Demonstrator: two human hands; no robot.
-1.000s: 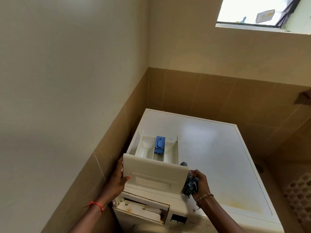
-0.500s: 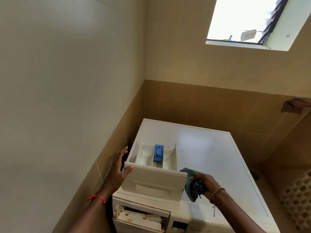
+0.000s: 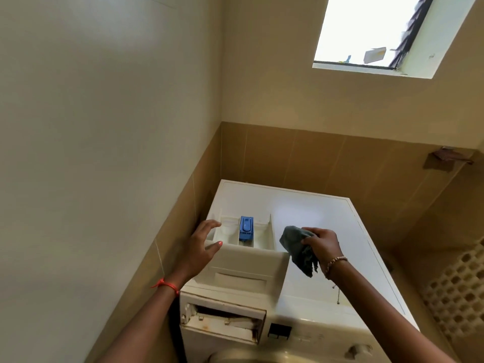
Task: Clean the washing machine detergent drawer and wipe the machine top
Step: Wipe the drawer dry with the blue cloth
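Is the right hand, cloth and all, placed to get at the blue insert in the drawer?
Probably yes. The drawer lies open-topped on the machine, nothing covers the blue insert, and the right hand holds the cloth just beside it.

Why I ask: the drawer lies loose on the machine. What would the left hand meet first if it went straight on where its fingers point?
Likely the detergent drawer, its left wall just beyond the left hand, though depth is unclear.

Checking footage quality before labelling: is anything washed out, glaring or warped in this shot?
Head view: the window is blown out to white; a soft sheen sits on the machine top; the wide lens slants the walls; the cloth in the right hand reads dark.
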